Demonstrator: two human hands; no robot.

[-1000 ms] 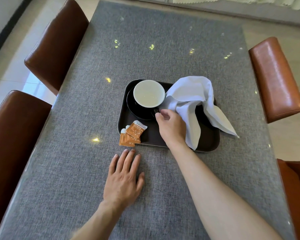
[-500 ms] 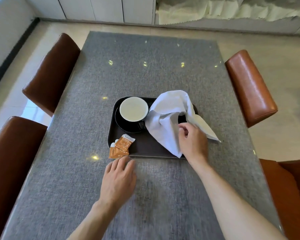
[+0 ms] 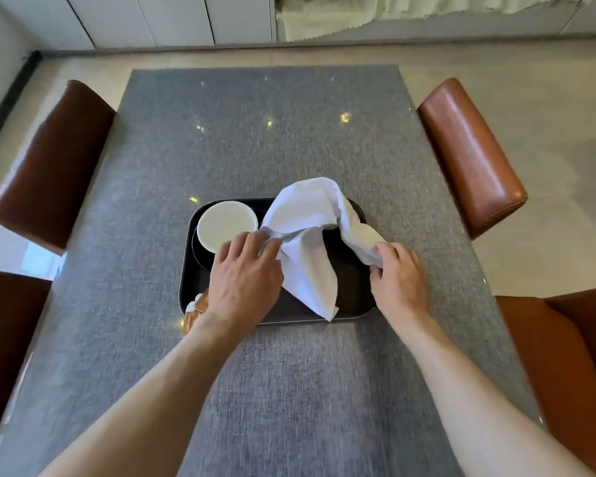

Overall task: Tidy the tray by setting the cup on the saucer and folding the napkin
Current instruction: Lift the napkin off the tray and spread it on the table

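Napkin (image 3: 303,235) on tray (image 3: 350,297) is pinched by left hand (image 3: 246,280) and right hand (image 3: 398,280).

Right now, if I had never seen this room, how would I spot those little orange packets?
Find the grey table between the brown chairs, then the dark tray near the person. At the tray's near left corner, partly under the left hand, lie the orange sugar packets, one overhanging the rim. They are the only small, flat, orange things there; the cup and napkin are white.
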